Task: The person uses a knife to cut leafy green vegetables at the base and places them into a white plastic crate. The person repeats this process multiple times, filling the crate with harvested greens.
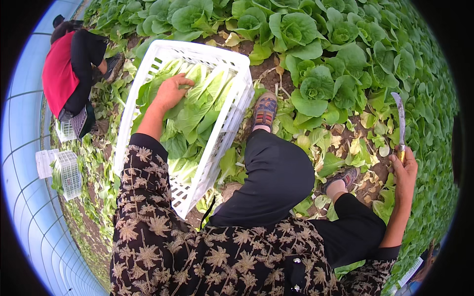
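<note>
My left hand point(171, 91) reaches into a white slatted plastic crate point(240, 101). It rests on pale-ribbed leafy cabbage heads point(202, 94), with thumb and forefinger apart; its far fingertips are partly hidden by leaves. The cut heads lie in rows, filling most of the crate. Out to the right, my right hand point(403, 174) grips the yellowish handle of a harvesting knife point(400, 118). Its long, slightly hooked blade points away from me, above the growing plants.
Leafy green plants point(307, 88) grow densely ahead and to the right. Trimmed and yellowed leaves point(348, 144) litter the soil around my shoes point(265, 111). A crouching person point(63, 74) is at the far left, near smaller white crates point(68, 174) and a bluish film wall point(22, 148).
</note>
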Demonstrator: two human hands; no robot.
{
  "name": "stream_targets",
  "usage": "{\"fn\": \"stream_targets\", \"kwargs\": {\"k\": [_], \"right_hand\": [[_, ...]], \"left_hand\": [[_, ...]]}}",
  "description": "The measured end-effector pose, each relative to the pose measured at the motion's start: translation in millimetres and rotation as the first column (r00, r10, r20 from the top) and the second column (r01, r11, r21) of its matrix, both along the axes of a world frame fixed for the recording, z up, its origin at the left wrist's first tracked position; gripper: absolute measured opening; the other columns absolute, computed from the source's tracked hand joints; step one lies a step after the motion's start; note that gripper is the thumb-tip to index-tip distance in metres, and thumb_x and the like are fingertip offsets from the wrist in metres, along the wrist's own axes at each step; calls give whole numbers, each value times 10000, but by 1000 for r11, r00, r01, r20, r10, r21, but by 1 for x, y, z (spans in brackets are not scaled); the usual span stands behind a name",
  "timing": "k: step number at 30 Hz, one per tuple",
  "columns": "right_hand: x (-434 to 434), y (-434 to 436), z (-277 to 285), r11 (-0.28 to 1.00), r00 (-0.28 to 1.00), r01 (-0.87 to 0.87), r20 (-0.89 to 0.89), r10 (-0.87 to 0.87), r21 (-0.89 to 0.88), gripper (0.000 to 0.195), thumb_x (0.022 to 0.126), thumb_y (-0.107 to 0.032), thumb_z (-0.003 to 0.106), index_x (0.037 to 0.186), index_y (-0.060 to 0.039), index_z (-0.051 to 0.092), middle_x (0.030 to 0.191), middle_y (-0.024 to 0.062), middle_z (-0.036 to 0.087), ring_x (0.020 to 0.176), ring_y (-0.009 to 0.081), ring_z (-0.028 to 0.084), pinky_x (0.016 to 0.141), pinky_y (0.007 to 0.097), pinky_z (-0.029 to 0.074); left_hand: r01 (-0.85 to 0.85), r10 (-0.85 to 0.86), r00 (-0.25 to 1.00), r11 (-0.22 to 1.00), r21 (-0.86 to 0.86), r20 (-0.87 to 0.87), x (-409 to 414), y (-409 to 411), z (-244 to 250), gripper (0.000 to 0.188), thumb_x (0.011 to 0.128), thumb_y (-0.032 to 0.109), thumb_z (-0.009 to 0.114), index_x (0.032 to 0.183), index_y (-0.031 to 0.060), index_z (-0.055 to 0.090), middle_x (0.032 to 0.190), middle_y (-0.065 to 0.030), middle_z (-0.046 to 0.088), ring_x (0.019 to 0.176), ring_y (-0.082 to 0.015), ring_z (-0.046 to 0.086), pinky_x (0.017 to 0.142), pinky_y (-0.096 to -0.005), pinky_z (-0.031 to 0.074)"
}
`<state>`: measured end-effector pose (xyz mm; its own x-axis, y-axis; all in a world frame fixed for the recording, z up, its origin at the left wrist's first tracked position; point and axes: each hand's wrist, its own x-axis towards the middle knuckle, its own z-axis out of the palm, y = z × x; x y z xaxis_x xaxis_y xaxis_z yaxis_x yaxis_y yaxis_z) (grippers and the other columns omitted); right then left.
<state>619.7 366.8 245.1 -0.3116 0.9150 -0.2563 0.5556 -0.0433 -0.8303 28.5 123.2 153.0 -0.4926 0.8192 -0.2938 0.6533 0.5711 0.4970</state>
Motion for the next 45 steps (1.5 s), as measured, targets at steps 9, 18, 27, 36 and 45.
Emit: {"fn": "stream_targets", "kwargs": {"k": [9,18,27,36,45], "right_hand": [[0,5,-1,1000,999,-15,34,16,-23,262,859,-79,644,1099,-1,574,861,-44,533,755,39,454,668,192,374],[3,7,0,999,998,-26,59,27,-19,262,854,-96,638,1089,-1,573,847,-47,506,739,40,424,646,197,353],[2,6,-6,998,997,-39,63,42,-46,276,850,-107,637,1103,-12,582,809,-56,482,720,40,418,637,198,350],[-8,4,-1,996,995,-92,-28,92,21,263,848,-106,639,1091,-21,585,778,-73,472,693,28,404,622,187,340],[19,12,3,1000,987,8,-163,-6,13,257,827,-141,679,1032,-10,598,761,-29,529,630,50,489,559,211,432]], "left_hand": [[195,-222,855,975,-106,-470,9,-1,1,316,752,89,671,1045,205,704,1387,-105,518,1283,-315,474,1040,-415,420],[141,-232,851,965,-221,-472,14,8,19,293,726,170,726,1012,231,715,1389,-64,524,1337,-299,414,1050,-477,382],[-452,211,827,800,394,521,-1,-5,22,180,871,141,670,1001,22,702,1304,-66,606,1119,-141,573,957,-282,435],[257,-391,843,896,363,369,90,27,120,542,794,123,718,1305,53,553,1241,-114,636,1052,-220,627,951,-358,471],[456,-451,890,884,104,-66,136,75,118,352,733,-7,664,1085,-14,645,1039,-184,670,975,-320,652,877,-374,503]]}}
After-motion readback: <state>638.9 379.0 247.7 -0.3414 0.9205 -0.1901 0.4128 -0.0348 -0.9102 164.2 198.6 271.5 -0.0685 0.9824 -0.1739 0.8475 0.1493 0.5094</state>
